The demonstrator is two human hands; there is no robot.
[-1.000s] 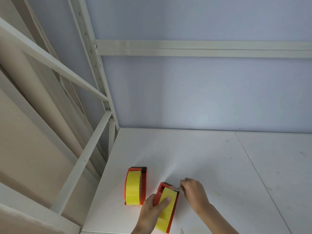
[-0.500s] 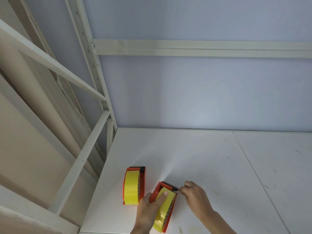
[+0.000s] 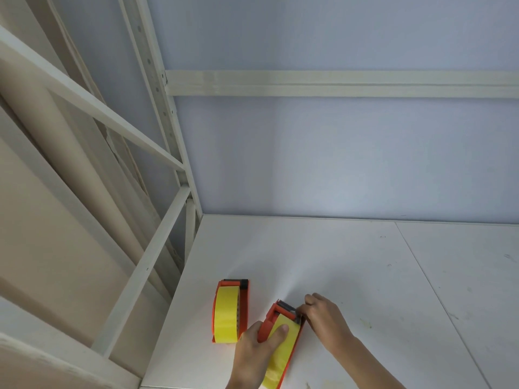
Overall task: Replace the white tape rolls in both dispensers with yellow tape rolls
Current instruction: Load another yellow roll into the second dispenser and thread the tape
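Two orange tape dispensers lie on the white table, each with a yellow tape roll in it. The left dispenser (image 3: 243,310) stands alone with its yellow roll (image 3: 226,315) facing me. My left hand (image 3: 254,355) grips the right dispenser (image 3: 280,313), thumb pressing on its yellow roll (image 3: 280,352). My right hand (image 3: 325,318) pinches at the dispenser's serrated cutter end, where the tape end is; the fingertips hide what they hold.
The white table (image 3: 365,276) meets a pale blue wall at the back. A cream metal shelf frame (image 3: 157,248) rises at the table's left edge. A seam (image 3: 421,276) runs across the table top on the right.
My left hand has turned the right dispenser a little, its cutter end now more upright. My right hand stays at the cutter end, shifted slightly lower.
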